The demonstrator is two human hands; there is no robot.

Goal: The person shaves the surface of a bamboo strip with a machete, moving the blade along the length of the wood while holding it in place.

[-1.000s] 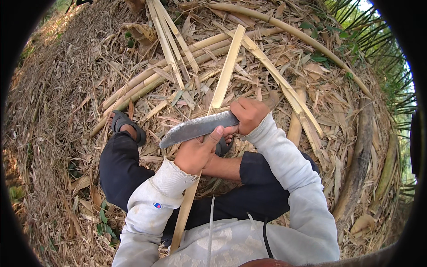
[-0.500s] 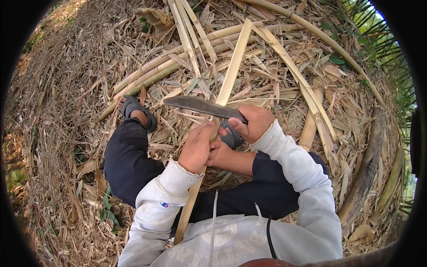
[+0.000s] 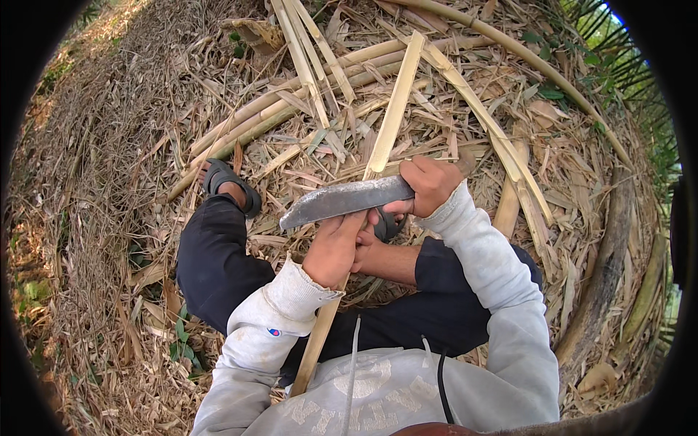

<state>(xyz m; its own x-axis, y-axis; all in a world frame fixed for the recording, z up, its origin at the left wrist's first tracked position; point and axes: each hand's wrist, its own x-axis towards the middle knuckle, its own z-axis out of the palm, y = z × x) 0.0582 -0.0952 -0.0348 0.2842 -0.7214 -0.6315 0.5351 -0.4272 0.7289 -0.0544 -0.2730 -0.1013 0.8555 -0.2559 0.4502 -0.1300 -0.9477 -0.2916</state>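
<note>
A pale split bamboo strip (image 3: pixel 396 109) slants from the far middle, beneath my hands, back to the front of my sweatshirt. My left hand (image 3: pixel 331 253) is closed around it at mid-length, above my bare ankle. In my right hand (image 3: pixel 432 186) is the handle of a machete (image 3: pixel 342 201), mostly hidden by the fingers. Its broad dark blade points left across the strip, just beyond my left knuckles, with the flat face turned up. The blade covers part of the strip; whether its edge touches the bamboo I cannot tell.
More split strips (image 3: pixel 302 62) lie at the far left, across several bamboo poles (image 3: pixel 254 120). Other long strips (image 3: pixel 487 120) lie at the right, near a dark log (image 3: pixel 600 280). Dry leaves and shavings cover the ground. My sandaled foot (image 3: pixel 231 187) rests at the left.
The machete has come nearer to me and closer to my left hand, its blade rolled so more of the flat shows. The strip's far end has shifted slightly right.
</note>
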